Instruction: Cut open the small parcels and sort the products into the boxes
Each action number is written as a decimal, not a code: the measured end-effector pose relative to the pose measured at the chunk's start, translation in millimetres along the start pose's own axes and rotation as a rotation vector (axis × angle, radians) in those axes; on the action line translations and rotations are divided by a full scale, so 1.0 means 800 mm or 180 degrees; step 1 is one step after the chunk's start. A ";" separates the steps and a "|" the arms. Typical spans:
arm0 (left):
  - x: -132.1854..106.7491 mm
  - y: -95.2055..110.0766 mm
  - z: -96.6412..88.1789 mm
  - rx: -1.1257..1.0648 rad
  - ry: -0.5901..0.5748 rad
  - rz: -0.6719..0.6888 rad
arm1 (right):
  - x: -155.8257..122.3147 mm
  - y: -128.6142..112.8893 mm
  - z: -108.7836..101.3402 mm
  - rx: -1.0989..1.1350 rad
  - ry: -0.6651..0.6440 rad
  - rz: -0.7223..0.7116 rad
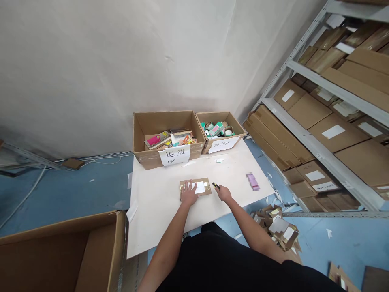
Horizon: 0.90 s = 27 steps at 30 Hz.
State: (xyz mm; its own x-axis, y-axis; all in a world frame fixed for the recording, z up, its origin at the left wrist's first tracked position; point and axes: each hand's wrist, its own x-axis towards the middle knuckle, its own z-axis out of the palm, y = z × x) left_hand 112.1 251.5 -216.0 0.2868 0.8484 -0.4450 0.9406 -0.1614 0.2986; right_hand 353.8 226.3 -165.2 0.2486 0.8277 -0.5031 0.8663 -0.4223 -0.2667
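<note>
A small flat cardboard parcel (pixel 208 185) with a white label and shiny tape lies on the white tabletop (pixel 164 202). My left hand (pixel 189 194) rests on its left part with the fingers spread. Just right of the parcel, my right hand (pixel 225 193) is closed round a black and yellow box cutter (pixel 215 185). The cutter's tip points toward the parcel's right edge, slightly apart from it. A purple item (pixel 253 181), blurred in the picture, lies farther right on the table.
Two labelled cardboard boxes stand at the table's back: a larger one (pixel 148 160) with books and packets, a smaller one (pixel 240 129) with small cartons. A big open box (pixel 120 243) is at lower left. Shelving (pixel 304 132) stands right; cardboard scraps (pixel 284 231) lie below the table.
</note>
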 end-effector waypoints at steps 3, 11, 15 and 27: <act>0.002 0.000 -0.001 0.0004 -0.0013 -0.0018 | 0.006 -0.016 0.004 -0.0150 -0.0045 -0.0013; 0.001 -0.001 0.003 0.0086 -0.0054 -0.0058 | 0.000 -0.026 0.010 -0.0026 -0.0203 0.0096; -0.001 0.000 0.001 0.0064 -0.0109 -0.0055 | -0.010 -0.020 0.010 -0.0052 -0.0306 0.0088; -0.003 0.002 -0.021 0.0080 -0.0010 -0.0022 | -0.038 0.019 0.027 0.0631 -0.0296 0.0205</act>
State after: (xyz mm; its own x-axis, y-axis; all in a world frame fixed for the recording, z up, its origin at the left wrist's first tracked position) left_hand 109.6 258.0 -200.6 0.2808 0.8479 -0.4496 0.9468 -0.1681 0.2743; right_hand 350.2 186.5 -171.5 0.2516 0.7629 -0.5956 0.7456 -0.5452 -0.3833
